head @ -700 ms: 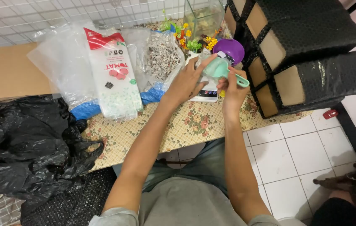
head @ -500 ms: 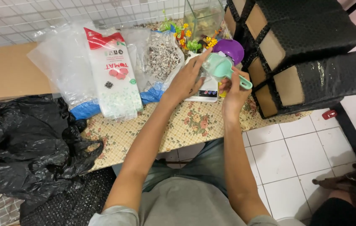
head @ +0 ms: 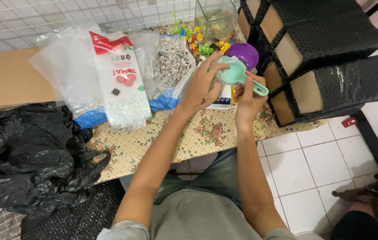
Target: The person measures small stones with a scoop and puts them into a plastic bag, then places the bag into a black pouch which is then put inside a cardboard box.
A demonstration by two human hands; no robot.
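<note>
Bright, even light; soft shadows; sharp focus.

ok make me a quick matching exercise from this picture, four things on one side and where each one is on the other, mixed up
Things:
1. mint green plastic scoop
2. crumpled black plastic bag
3. purple round bowl
4. clear glass tank

Places:
A. at the left end of the table, hanging over its edge
B. at the back of the table, against the white wire grid
C. held in both hands
D. just behind the scoop, beside the black wrapped boxes

Pairs: 1-C, 2-A, 3-D, 4-B
</note>
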